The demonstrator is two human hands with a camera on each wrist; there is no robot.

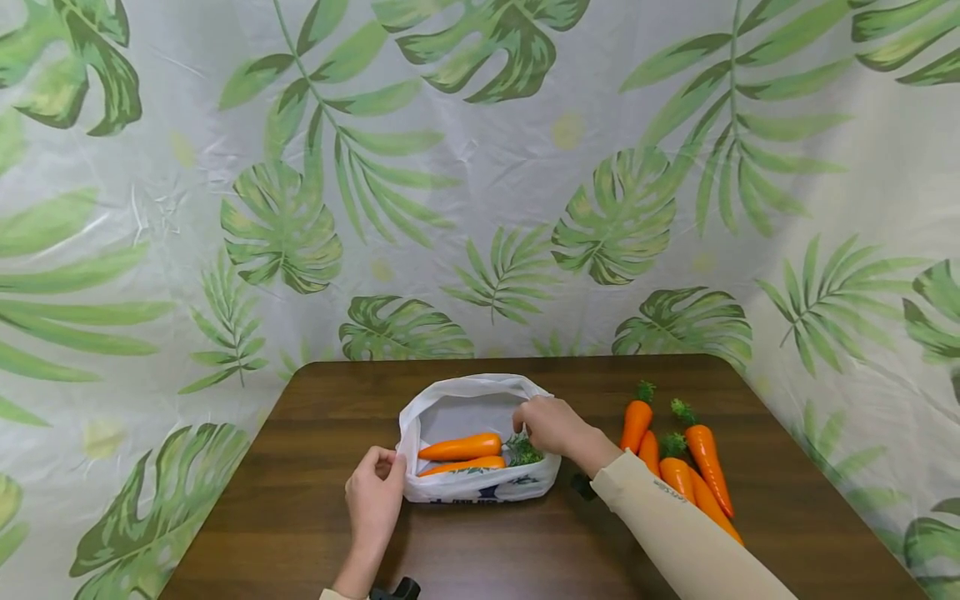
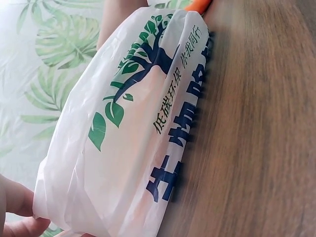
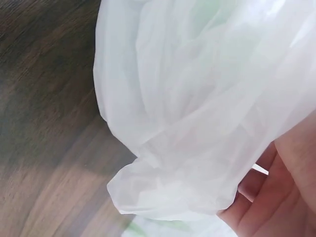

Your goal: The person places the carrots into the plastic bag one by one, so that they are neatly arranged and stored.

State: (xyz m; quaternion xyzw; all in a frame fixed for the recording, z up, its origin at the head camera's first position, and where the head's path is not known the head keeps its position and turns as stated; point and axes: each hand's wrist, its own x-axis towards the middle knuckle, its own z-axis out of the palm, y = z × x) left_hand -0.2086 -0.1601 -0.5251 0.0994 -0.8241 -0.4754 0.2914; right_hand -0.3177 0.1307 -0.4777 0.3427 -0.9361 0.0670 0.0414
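A white plastic bag [image 1: 480,387] lies on the table with its mouth spread wide. Inside it, two orange carrots [image 1: 461,447] with leafy green tops [image 1: 525,452] show side by side. My left hand [image 1: 375,492] pinches the bag's left rim between thumb and fingers. At the opposite rim, my right hand [image 1: 553,427] grips the plastic with curled fingers; its fingertips are partly hidden by the bag. Printed tree and dark blue lettering cover the bag's side [image 2: 113,163] in the left wrist view. Folds of thin plastic [image 3: 187,123] fill most of the right wrist view.
Several more carrots [image 1: 707,462] with green tops lie loose on the right of the dark wooden table [image 1: 315,417], some partly behind my right sleeve [image 1: 675,525]. A leaf-patterned curtain [image 1: 495,192] hangs behind the table and along both sides.
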